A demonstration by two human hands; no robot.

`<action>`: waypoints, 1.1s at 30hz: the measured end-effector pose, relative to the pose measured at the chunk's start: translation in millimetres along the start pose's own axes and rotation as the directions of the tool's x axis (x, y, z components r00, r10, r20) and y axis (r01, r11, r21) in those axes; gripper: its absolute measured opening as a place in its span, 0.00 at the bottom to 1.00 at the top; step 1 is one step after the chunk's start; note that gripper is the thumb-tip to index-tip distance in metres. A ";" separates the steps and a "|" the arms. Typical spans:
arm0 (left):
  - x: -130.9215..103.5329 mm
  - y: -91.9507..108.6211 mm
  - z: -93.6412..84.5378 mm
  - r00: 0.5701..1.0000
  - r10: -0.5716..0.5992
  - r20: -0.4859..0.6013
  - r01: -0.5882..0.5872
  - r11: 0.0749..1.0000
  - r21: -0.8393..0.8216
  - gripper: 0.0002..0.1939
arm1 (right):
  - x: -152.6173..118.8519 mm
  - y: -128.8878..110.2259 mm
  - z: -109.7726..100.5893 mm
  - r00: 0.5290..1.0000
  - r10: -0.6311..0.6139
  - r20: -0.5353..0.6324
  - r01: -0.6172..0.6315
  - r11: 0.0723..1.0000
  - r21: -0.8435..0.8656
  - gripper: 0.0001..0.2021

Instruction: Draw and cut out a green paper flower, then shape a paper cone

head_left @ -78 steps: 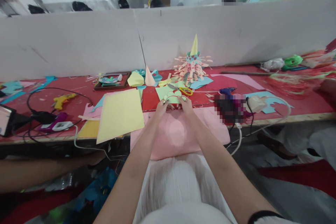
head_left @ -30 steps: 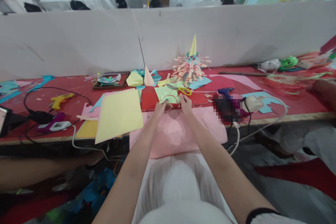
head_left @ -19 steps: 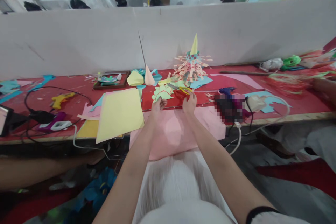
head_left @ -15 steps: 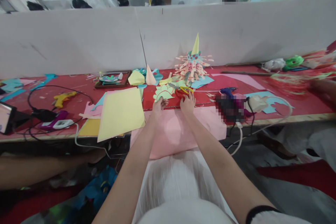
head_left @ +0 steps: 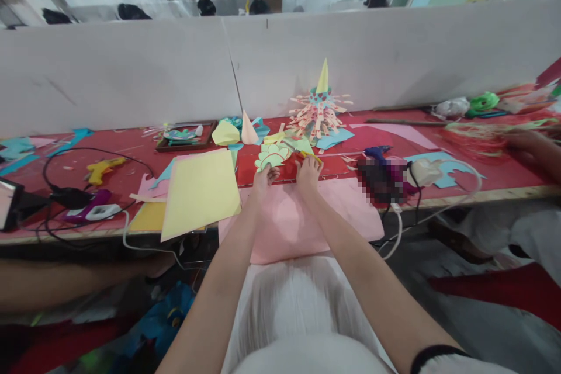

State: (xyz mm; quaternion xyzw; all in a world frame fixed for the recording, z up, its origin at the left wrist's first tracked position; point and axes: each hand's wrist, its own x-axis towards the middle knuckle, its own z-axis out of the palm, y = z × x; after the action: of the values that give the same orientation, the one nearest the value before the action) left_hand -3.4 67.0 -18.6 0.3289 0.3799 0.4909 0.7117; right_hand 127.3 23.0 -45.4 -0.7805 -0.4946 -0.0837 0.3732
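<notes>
My left hand [head_left: 265,176] is closed on the lower edge of a pale green paper cutout [head_left: 272,155] with a scalloped outline and reddish curved lines. Just to the right, my right hand [head_left: 309,173] has its fingers over the yellow handles of a pair of scissors [head_left: 303,153]. The blades point up and left, toward the cutout's right side. Both hands are above a red board [head_left: 335,166] at the table's front. Pink paper [head_left: 302,222] lies under my wrists and hangs over the edge toward my lap.
Yellow sheets [head_left: 201,193] lie on the left, beyond them a yellow glue gun [head_left: 105,169] and cables. Behind my hands stand a pink paper cone [head_left: 249,128] and a fringed paper figure [head_left: 318,114]. A white partition [head_left: 153,70] closes the back. Another person's hand [head_left: 530,149] is at far right.
My right hand has come over the scissors' handles, which now show less. The left hand keeps its hold on the cutout. The view has shifted slightly.
</notes>
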 end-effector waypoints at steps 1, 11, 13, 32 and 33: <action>-0.2 0.2 0.2 1.000 -0.001 0.004 0.001 1.000 -0.003 0.08 | 1.0 0.6 -1.1 0.999 0.029 -0.041 -0.028 0.999 0.040 0.15; -0.1 -0.6 -0.1 0.999 -0.047 0.008 0.047 0.998 -0.047 0.12 | 5.8 10.9 -15.6 0.929 0.235 -0.286 -0.073 0.874 0.481 0.19; 1.7 -1.8 -1.8 0.999 -0.048 0.005 0.049 0.998 -0.048 0.11 | 5.7 10.8 -15.5 0.929 0.235 -0.285 -0.070 0.869 0.490 0.18; -12.9 6.3 5.1 0.993 -0.051 0.110 0.058 0.997 -0.055 0.05 | -5.6 -8.4 -18.0 0.986 -0.129 0.103 0.136 0.989 -0.064 0.10; -12.8 6.4 5.2 0.993 -0.051 0.102 0.057 0.997 -0.056 0.05 | -5.7 -8.8 -19.1 0.985 -0.127 0.116 0.136 0.988 -0.072 0.10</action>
State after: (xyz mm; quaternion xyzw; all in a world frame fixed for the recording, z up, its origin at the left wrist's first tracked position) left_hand -4.7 56.3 -7.8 0.3218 0.3376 0.4653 0.7523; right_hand 121.7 8.3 -30.4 -0.7637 -0.5615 -0.0841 0.3074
